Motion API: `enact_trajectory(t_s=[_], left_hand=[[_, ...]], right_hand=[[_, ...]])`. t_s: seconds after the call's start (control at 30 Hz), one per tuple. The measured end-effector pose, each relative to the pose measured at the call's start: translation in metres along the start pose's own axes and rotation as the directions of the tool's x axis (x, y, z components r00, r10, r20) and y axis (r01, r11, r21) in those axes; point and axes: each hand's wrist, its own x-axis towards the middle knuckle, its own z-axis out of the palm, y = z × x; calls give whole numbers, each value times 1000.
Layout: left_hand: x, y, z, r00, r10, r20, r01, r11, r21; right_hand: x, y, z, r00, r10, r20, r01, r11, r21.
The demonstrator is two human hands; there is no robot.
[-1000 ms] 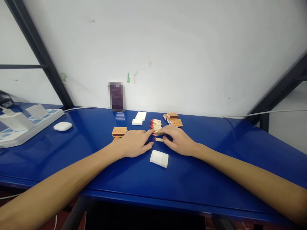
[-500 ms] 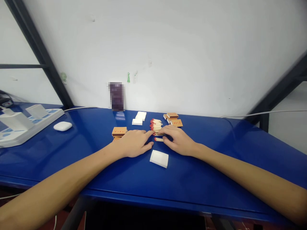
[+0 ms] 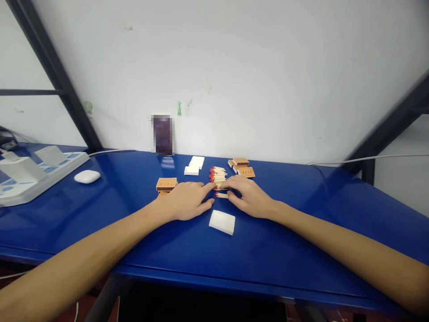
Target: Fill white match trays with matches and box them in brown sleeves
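A pile of matches (image 3: 217,174) with red heads to the left lies on the blue table. My left hand (image 3: 192,200) rests at its left, fingers apart, the index fingertip at the heads along the pile's near edge. From the right, my right hand (image 3: 248,195) reaches the same edge with its index fingertip, thumb apart from the finger. A few separate matches (image 3: 221,195) lie just nearer, their right ends by my right thumb. Closer to me is a white matchbox tray (image 3: 222,222), apart from both hands.
Orange matchboxes (image 3: 166,184) are stacked beside my left wrist, and more matchboxes (image 3: 246,171) lie behind my right hand. White trays (image 3: 194,165) sit farther back. At left are a white earbud case (image 3: 87,177) and a power strip (image 3: 63,167); a pixelated dark rectangle (image 3: 163,135) leans on the wall.
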Motion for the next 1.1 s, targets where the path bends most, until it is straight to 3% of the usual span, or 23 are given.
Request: enact_trajectory(t_s=[1.1], left_hand=[[-1,-1,0,1000,14,-4,-14,1000,28]], right_hand=[[1,0,1,1000,-5,-7,5,1000,-6]])
